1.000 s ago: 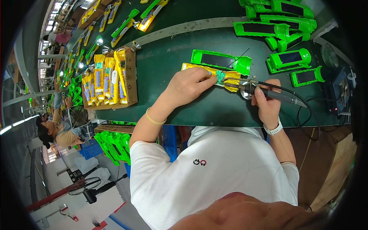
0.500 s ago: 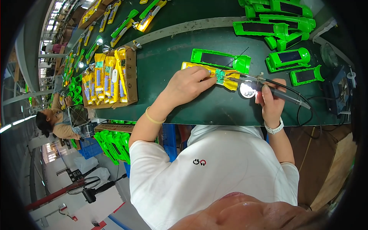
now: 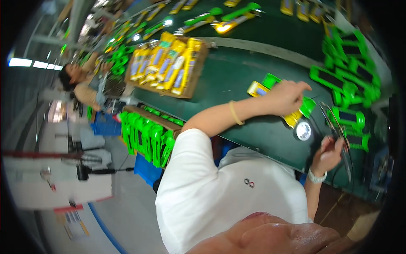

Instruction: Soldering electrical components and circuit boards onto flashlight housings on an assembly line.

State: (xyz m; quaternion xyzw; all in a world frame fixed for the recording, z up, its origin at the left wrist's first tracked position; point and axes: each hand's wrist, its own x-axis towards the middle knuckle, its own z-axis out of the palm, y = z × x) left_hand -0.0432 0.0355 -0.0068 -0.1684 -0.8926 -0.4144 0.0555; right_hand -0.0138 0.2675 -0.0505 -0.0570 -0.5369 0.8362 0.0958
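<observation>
My left hand [image 3: 287, 98] passes over a yellow lamp body [image 3: 292, 118], with a finger stretched out to the right and nothing visible in its grasp. Part of that body is hidden under the hand. At its near end a round reflector [image 3: 303, 131] is lit. Behind it lies a green casing [image 3: 308, 106], also partly covered by the hand. To the right, my right hand [image 3: 329, 154] is closed around a soldering iron [image 3: 347, 158] with a thin metal guide and a black cable. The iron's tip is apart from the lamp body and blurred.
A cardboard box [image 3: 198, 70] of yellow lamp bodies stands left on the green table [image 3: 228, 63]. Green casings [image 3: 338, 80] are piled at the right. Below the table edge sits a box of green casings [image 3: 146, 137]. A co-worker [image 3: 84, 86] sits at far left.
The view has swung, so the scene sits rotated. My left hand has come off its hold on the lamp body and reaches rightward over it. The soldering iron has moved away from the board.
</observation>
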